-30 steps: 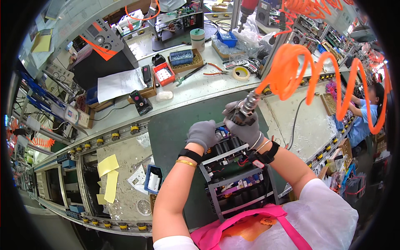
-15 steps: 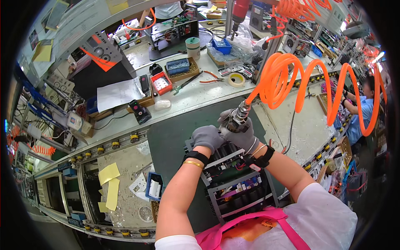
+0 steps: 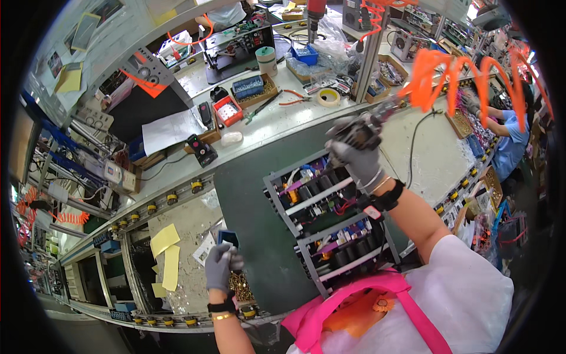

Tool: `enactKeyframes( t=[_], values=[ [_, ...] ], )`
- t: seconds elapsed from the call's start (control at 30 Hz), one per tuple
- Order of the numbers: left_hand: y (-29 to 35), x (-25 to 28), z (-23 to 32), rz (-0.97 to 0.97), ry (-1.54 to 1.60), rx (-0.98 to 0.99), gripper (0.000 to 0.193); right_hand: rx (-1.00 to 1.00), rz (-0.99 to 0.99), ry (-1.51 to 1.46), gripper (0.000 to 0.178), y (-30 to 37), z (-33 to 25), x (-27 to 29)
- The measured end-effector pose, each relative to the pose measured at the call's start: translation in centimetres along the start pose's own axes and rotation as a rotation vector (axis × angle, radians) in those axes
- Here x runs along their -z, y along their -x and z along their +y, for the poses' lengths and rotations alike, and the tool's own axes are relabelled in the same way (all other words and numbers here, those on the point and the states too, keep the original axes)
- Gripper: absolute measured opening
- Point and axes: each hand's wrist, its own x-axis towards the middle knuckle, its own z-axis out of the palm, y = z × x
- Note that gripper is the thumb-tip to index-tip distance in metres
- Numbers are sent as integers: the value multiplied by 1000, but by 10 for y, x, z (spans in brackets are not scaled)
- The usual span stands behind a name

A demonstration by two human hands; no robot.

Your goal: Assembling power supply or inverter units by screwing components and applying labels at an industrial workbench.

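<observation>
My right hand (image 3: 362,162), in a grey glove, is wrapped round a dark air tool (image 3: 356,133), probably an air screwdriver, joined to an orange coiled hose (image 3: 439,82). It is tilted and blurred beside the upper of two grey metal frames. This upper frame (image 3: 321,203) and the lower frame (image 3: 345,271) hold boards, wires and black cylinders, and lie on a dark green mat (image 3: 265,253). At the mat's left edge my gloved left hand (image 3: 221,266) is closed over a blue bin (image 3: 228,237); something pale shows at its fingertips, too small to name.
Brass-coloured screws (image 3: 240,287) lie beside my left hand. Beyond the mat are a red bin (image 3: 227,111), red-handled pliers (image 3: 293,99) and a tape roll (image 3: 329,97). Another red tool (image 3: 316,15) hangs overhead. A co-worker (image 3: 512,135) sits at the far right.
My left hand has left the upper frame and moved down left to the blue bin. My right hand has lifted the tool off the frame to the right, tilting it; the hose has swung right.
</observation>
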Motion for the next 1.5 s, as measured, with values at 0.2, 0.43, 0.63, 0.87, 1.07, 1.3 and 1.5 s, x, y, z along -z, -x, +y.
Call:
enactKeyframes(
  t=[0.2,0.43,0.63,0.87,1.07,1.3,1.5],
  values=[
    [51,53,-154,71,-283,276,9,-89,110,-131,42,59,-81,57],
    [48,58,-206,263,-859,120,17,-87,490,344,39,161,-124,156],
    [36,52,-217,249,-844,77,24,-129,743,401,35,266,-126,228],
    [51,73,-217,173,-664,-175,25,-48,1029,317,13,308,-84,267],
    [109,9,-136,54,-762,-159,37,15,1316,331,26,326,-47,305],
    [129,-15,-129,-216,-947,-51,34,67,1510,465,30,326,-12,335],
    [95,-62,-91,-376,-1128,-203,35,54,1310,911,56,306,7,342]
  ],
)
